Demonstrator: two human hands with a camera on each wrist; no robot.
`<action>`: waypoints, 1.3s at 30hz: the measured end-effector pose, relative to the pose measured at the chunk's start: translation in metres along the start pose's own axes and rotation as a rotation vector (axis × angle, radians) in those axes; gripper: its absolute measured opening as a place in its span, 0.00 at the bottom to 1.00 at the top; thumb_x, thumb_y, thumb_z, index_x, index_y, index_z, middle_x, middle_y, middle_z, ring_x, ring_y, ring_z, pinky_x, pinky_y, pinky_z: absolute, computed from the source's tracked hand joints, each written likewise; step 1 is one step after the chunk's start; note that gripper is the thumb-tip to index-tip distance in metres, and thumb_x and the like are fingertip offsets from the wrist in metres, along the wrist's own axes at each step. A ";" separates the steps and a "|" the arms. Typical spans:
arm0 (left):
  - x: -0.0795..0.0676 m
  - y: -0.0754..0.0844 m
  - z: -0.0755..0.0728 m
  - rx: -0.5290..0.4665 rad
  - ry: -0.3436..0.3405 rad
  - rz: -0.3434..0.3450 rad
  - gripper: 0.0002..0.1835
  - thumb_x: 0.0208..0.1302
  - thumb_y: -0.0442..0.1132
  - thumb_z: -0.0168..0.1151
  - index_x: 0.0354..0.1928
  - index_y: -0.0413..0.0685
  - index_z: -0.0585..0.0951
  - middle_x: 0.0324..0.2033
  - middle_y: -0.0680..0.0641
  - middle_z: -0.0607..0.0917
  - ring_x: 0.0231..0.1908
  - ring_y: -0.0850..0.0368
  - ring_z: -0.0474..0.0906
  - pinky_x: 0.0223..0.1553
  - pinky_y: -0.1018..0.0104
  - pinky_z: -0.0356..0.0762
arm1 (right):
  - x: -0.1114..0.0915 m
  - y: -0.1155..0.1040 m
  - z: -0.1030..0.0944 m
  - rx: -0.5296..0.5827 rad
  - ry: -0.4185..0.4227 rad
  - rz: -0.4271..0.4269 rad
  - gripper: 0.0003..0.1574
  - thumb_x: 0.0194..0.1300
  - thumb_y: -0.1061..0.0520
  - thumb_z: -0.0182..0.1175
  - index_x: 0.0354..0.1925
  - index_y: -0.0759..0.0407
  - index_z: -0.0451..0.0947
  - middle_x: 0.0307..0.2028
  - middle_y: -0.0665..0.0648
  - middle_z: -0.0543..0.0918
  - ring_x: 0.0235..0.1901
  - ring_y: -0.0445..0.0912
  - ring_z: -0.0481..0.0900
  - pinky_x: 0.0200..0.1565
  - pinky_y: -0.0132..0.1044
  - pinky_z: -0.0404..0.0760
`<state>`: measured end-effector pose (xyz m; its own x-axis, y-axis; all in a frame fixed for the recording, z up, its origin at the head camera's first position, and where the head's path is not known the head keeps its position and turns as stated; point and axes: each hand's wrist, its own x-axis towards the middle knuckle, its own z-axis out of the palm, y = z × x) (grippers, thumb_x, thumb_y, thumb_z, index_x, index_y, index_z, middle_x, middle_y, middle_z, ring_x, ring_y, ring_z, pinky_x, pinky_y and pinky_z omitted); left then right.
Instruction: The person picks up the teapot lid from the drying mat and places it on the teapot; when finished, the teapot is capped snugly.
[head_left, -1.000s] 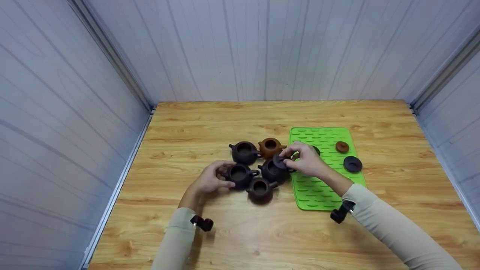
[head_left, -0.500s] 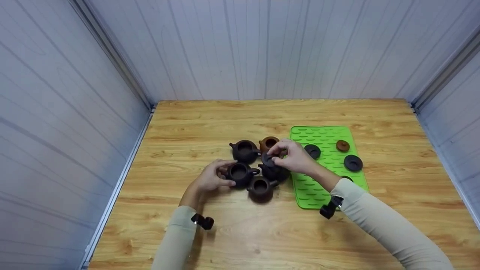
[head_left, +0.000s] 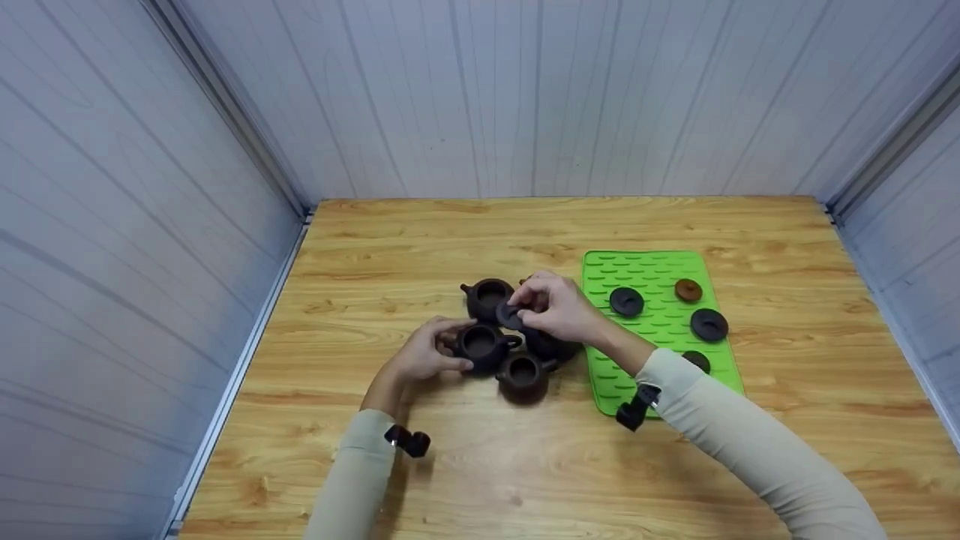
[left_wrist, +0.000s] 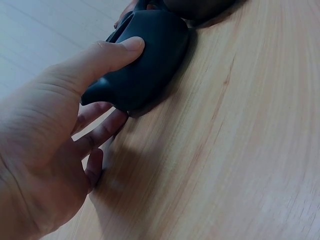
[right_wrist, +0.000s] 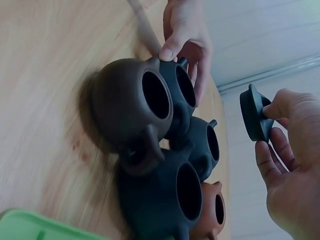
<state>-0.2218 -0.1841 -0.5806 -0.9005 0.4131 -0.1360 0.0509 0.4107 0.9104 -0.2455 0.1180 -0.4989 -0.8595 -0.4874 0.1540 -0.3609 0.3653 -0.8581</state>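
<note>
My left hand [head_left: 429, 350] holds a small black lidless teapot [head_left: 487, 360] from its spout side, thumb on the body in the left wrist view and fingers curled behind. Above the pots, my right hand [head_left: 559, 309] pinches a black teapot lid [right_wrist: 254, 114] between thumb and fingertips. In the right wrist view the lid is tilted on edge and apart from every pot. A brown teapot [head_left: 525, 382], a larger black one [head_left: 553, 345] and another black one [head_left: 487, 291] stand close around the held pot. The orange-brown teapot [right_wrist: 212, 215] is mostly covered by my right hand in the head view.
To the right lies a green ridged mat [head_left: 607, 397]. It carries a black lid [head_left: 626, 301], an orange-brown lid [head_left: 688, 290], a wide black lid [head_left: 709, 325] and a dark lid [head_left: 697, 360] partly behind the right sleeve. White panels [head_left: 480, 97] enclose the wooden table.
My right hand has carried the black lid leftward, from over the larger black teapot to between the back black pot and the held one. The left hand has stayed in place.
</note>
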 end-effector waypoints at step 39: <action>0.001 -0.001 0.000 0.017 0.023 0.001 0.40 0.61 0.31 0.84 0.77 0.41 0.81 0.65 0.33 0.82 0.58 0.46 0.86 0.59 0.58 0.87 | 0.013 0.014 0.058 -0.018 0.000 0.027 0.12 0.67 0.65 0.71 0.48 0.60 0.93 0.46 0.62 0.87 0.46 0.43 0.82 0.49 0.28 0.82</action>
<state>-0.2230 -0.1843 -0.5820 -0.9103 0.3943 -0.1261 0.0584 0.4239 0.9038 -0.2403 0.0708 -0.5377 -0.8692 -0.4769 0.1306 -0.3438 0.3930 -0.8529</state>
